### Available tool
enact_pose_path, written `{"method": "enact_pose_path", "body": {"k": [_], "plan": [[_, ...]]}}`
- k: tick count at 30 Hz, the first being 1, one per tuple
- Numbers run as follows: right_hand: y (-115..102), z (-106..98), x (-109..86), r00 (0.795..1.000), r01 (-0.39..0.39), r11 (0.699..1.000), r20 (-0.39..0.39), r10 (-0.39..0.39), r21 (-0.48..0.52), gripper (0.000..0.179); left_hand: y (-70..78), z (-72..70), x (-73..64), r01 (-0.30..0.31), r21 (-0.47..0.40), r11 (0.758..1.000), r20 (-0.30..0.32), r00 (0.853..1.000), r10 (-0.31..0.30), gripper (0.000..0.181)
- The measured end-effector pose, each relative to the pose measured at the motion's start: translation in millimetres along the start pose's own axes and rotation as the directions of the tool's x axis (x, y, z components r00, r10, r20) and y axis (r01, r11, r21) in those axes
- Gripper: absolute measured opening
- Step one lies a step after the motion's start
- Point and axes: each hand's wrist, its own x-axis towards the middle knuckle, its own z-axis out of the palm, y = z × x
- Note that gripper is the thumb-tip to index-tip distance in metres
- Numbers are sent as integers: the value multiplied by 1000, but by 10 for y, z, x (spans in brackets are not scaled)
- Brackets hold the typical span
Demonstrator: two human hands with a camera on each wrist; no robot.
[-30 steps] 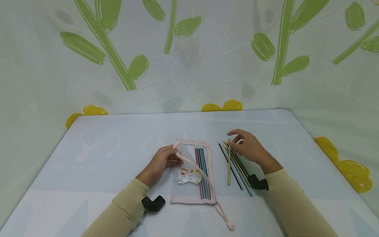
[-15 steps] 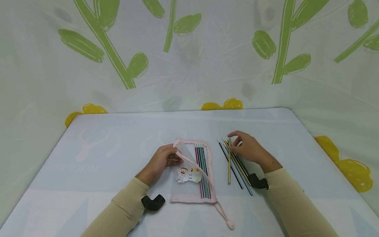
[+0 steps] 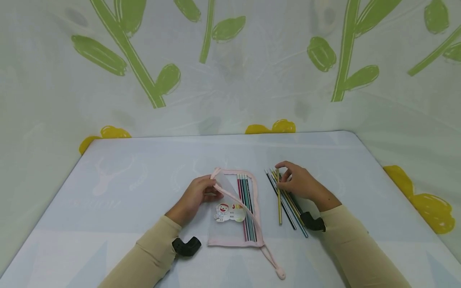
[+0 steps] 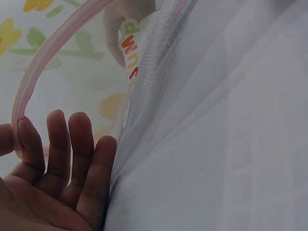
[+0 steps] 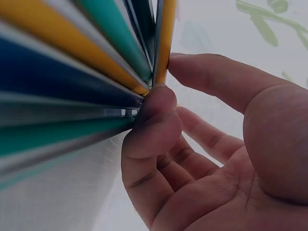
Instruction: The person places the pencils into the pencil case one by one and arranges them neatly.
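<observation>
My left hand (image 3: 194, 196) pinches the pink-edged opening of a see-through mesh pencil pouch (image 3: 226, 234) between thumb and index finger, lifting that flap. In the left wrist view the other fingers (image 4: 82, 134) lie behind the pink edge (image 4: 36, 77). Several pencils (image 3: 248, 224) lie side by side inside the pouch along its right edge. To the right, my right hand (image 3: 302, 184) pinches a yellow pencil (image 3: 279, 210) near its far end. The right wrist view has that yellow pencil (image 5: 166, 38) between thumb and index finger, beside several loose pencils (image 5: 57, 38).
The remaining loose pencils (image 3: 293, 218) lie fanned on the white table (image 3: 144, 256), under and beside the right hand. A cartoon label (image 3: 228, 213) is on the pouch. Its pink wrist loop (image 3: 273, 264) trails toward the front. A leaf-patterned sheet (image 3: 252, 92) hangs behind the table.
The right hand has shifted slightly left and down, its thumb and index finger now closer about the yellow pencil, which has tilted a little. The left hand and pouch stay put.
</observation>
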Motion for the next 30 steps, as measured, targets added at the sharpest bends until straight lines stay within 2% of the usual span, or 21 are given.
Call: {"method": "enact_pose_path", "body": {"k": [12, 20, 30], "plan": [[1, 7, 17, 999, -33, 999, -6, 33, -19, 62, -4, 8, 0, 6, 3, 1000, -1, 1000, -6, 23], [5, 18, 32, 999, -40, 999, -6, 40, -30, 65, -2, 4, -24, -2, 46, 999, -6, 1000, 2, 27], [-10, 23, 29, 999, -43, 999, -9, 42, -22, 69, 13, 9, -37, -2, 55, 998, -3, 1000, 2, 28]]}}
